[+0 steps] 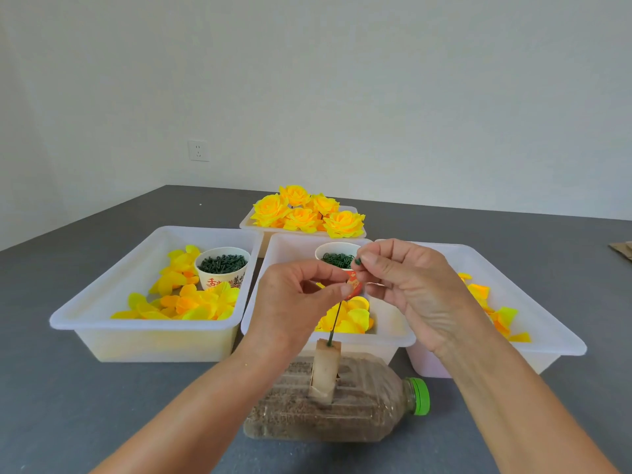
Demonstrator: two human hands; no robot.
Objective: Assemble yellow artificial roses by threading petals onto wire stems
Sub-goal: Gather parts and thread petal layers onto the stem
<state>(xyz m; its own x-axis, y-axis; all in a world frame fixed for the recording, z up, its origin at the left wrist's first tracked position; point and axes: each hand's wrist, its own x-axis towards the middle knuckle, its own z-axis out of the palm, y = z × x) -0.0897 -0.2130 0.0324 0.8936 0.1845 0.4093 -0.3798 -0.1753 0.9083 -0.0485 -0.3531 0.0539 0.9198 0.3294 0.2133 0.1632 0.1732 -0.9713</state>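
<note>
Pinching the top of a thin dark-green wire stem [336, 319] between thumb and forefinger, the left hand [295, 299] steadies it above a small pale block [326, 369] set into a clear plastic bottle [328, 408] that lies on its side, filled with brown grainy material and closed by a green cap [420, 396]. The wire's lower end stands in the block's top. Just beside it, the right hand [410, 285] nips a tiny dark-green plastic piece [357, 261] between thumb and forefinger, close to the stem's upper end; whether piece and wire touch cannot be told.

Behind the hands, on a dark grey tabletop [102, 405], sit translucent white plastic bins. The left bin [102, 331] holds loose yellow fabric petals [191, 302] and a printed paper cup [222, 267] of dark-green parts. The middle bin [386, 333] holds more yellow petals and a second white paper cup [337, 256] of green ring-like pieces. The right bin [547, 340] shows a few yellow and orange petals. Farther back, another bin [249, 227] carries finished yellow artificial roses [307, 213].

A white wall socket [198, 150] is set in the pale wall behind.
</note>
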